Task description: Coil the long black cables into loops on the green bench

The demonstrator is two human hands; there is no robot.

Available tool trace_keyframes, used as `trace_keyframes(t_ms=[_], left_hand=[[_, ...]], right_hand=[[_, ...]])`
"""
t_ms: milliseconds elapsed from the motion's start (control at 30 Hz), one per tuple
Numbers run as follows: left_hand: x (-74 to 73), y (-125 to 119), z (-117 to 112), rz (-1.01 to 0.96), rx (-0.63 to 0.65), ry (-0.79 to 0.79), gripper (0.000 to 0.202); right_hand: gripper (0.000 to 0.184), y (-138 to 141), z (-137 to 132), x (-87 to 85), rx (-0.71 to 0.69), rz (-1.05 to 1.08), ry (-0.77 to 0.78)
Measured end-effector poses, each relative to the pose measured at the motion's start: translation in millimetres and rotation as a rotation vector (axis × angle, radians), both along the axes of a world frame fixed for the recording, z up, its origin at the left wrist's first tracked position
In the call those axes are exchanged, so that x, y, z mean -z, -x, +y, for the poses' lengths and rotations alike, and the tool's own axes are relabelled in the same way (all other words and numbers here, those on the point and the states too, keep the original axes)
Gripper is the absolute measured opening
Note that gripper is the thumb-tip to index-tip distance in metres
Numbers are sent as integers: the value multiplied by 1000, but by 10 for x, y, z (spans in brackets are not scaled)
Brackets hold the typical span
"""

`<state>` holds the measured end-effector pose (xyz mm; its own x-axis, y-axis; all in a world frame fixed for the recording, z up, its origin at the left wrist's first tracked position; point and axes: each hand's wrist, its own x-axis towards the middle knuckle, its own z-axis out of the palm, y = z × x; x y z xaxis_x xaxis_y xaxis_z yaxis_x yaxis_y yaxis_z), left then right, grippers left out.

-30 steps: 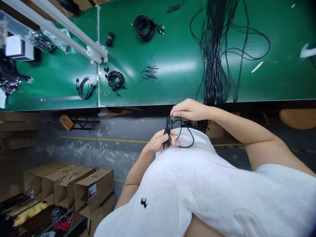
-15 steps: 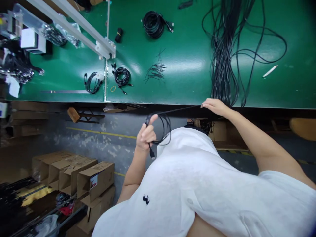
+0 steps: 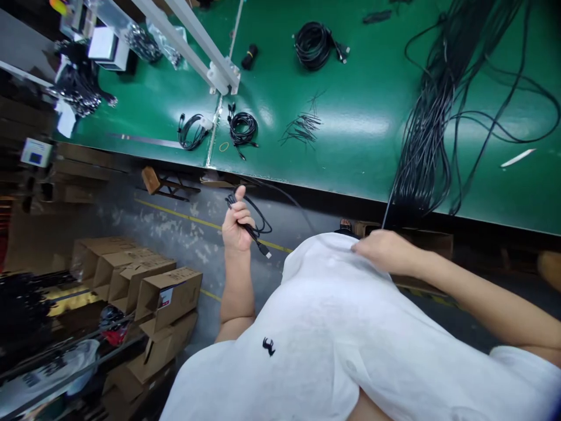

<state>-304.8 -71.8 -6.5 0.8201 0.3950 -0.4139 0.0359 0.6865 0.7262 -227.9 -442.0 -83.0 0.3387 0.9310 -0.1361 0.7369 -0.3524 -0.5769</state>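
My left hand (image 3: 237,225) is closed around a loosely coiled black cable (image 3: 262,227), held over the floor in front of the table. A plug end (image 3: 265,251) of this cable hangs below my fingers. One strand runs from the coil toward the right and fades against my shirt. My right hand (image 3: 381,251) is closed just below the table edge. A taut black cable strand runs from it up to the large bundle of black cables (image 3: 425,140) lying on the green table (image 3: 350,158).
Coiled cables (image 3: 313,47) and a smaller coil (image 3: 242,128) lie on the table beside a pile of thin black ties (image 3: 304,127). A white pointed strip (image 3: 518,158) is at right. Metal posts (image 3: 201,47) rise at left. Cardboard boxes (image 3: 169,292) and a wooden stool (image 3: 151,180) stand below.
My right hand has come down toward my body, with a strand now stretched from the bundle. My left hand has moved left with the coil. The view has shifted and tilted.
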Motion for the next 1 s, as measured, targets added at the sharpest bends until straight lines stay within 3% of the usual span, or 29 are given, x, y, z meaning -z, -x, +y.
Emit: trace_keyframes(t_ms=[100,233,300,400,500,567,667,733,800,867,933,1000], left_hand=[[145,-30,-179,113,262,-62,25],[309,13,-587,159,749,-110,37],[349,53,-760,137,935,-51,37],[385,111,-892,99,1046,81,37],[397,152,-861,90,1089,212,38],[369,152,-760,62,1003,238,36],[257,105,-539,39,616,180,26],[155,62,-384,30,353,143,31],[59,22,-247,-44,149,115,35],[-3,-17,-144,-121,20,95,37],[-13,-50,-72,-92,3,106,40],[16,-56,-1,1,54,162,42]], right_hand=[[35,153,450,-386,-214,138,-95],[34,-144,728,-589,-152,198,-186],[33,-284,759,-623,-100,189,-187],[34,-394,745,-602,-96,222,-180],[37,-637,561,-345,-35,253,-216],[41,-930,295,-15,147,164,-211],[44,-1271,-132,468,409,-42,-96],[44,-1174,-248,586,435,-112,12],[43,-747,-174,488,328,-81,78],[41,-161,24,253,104,76,52],[38,282,232,29,-91,216,-24],[33,375,343,-46,-10,188,-32]])
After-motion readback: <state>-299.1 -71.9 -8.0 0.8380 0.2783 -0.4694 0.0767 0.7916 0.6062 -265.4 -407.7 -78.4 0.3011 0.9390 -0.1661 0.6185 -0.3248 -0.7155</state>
